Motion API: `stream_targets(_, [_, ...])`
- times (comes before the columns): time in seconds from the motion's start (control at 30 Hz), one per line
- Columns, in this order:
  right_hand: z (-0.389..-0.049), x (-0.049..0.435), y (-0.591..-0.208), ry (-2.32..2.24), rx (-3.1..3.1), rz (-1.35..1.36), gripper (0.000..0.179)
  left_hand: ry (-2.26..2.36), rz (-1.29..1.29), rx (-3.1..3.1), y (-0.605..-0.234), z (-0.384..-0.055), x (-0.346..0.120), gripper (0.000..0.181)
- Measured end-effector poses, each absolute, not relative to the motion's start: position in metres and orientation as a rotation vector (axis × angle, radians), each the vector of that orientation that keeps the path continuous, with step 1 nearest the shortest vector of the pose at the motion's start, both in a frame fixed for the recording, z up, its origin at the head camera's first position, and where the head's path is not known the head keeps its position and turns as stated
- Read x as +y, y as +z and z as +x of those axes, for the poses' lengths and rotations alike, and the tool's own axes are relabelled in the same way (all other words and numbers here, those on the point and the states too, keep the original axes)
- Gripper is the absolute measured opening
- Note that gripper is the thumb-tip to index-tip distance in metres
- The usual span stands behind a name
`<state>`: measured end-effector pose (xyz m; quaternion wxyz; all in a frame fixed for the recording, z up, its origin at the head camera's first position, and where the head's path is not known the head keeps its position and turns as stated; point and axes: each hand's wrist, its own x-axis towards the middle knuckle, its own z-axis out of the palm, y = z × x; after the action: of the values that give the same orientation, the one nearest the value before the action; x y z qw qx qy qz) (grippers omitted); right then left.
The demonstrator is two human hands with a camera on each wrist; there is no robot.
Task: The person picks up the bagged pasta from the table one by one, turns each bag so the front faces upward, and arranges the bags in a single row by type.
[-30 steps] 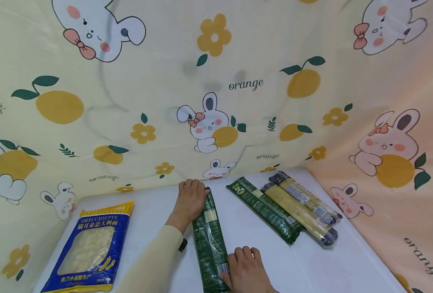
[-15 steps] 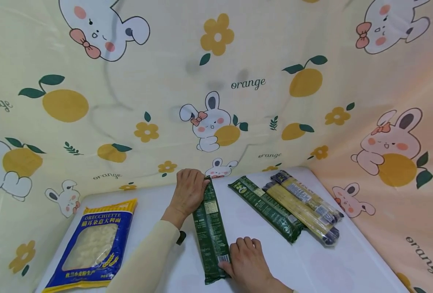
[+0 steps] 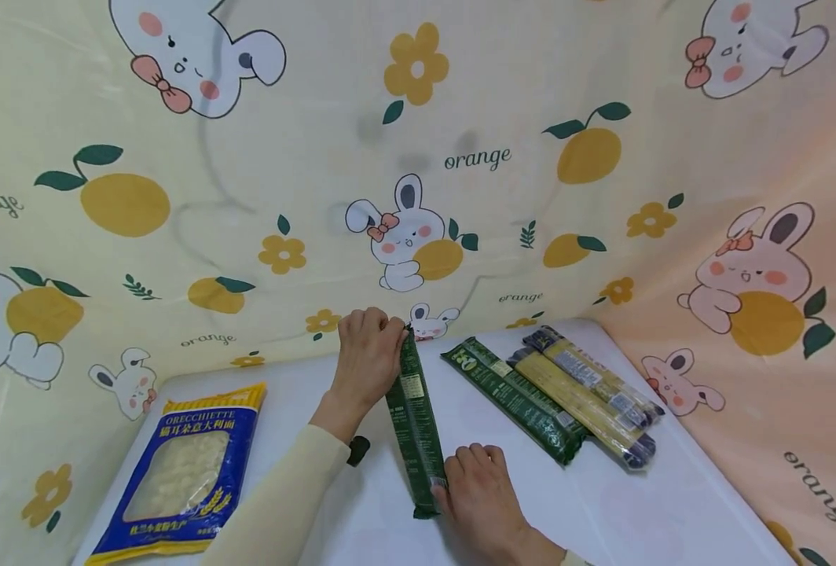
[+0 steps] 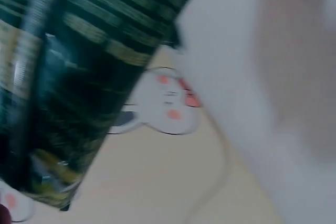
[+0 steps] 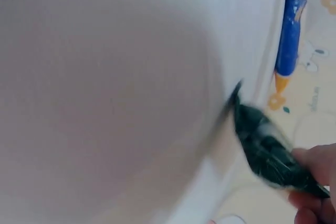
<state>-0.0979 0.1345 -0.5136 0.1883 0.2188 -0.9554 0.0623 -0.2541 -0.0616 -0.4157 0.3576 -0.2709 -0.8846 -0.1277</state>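
Observation:
A long green pasta packet [image 3: 416,420] is held up in both hands at the middle of the table, its far end higher than its near end. My left hand [image 3: 367,354] grips its far top end, with fingers curled over the edge. At its near end, my right hand [image 3: 485,499] pinches the right side between thumb and fingers. The left wrist view has the packet's printed back [image 4: 100,72] close up. In the right wrist view, fingers [image 5: 317,169] hold one end of the packet [image 5: 268,150], with its shadow on the white surface.
A blue and yellow orecchiette bag [image 3: 177,472] lies at the left. On the right, another green packet [image 3: 513,401] lies beside two clear packs of spaghetti [image 3: 581,409]. The white table [image 3: 566,519] meets a patterned cloth [image 3: 305,157] at the back and right side.
The green packet has been raised off the table and shifted away from the person, turning partly onto its edge. Both hands have moved up with it.

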Motion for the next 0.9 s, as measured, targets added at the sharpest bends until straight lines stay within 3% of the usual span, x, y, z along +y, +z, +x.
stream_targets(0.17, [-0.101,0.134,-0.510,0.047,-2.570,0.603,0.032,-0.299,-0.633,-2.345,-0.395,-0.244,-0.050,0.023])
stream_targets(0.43, [-0.096,0.124,-0.515,0.017,-2.530,0.625,0.033,-0.251,-0.605,-2.385,-0.394,-0.238,-0.048,0.025])
stream_targets(0.7, [-0.088,0.113,-0.512,-0.087,-2.621,0.666,0.043,-0.134,-0.574,-2.458,-0.391,-0.234,-0.043,0.058])
stream_targets(0.9, [-0.086,0.106,-0.514,-0.035,-2.588,0.691,0.052,-0.071,-0.593,-2.449,-0.393,-0.235,-0.044,0.044])
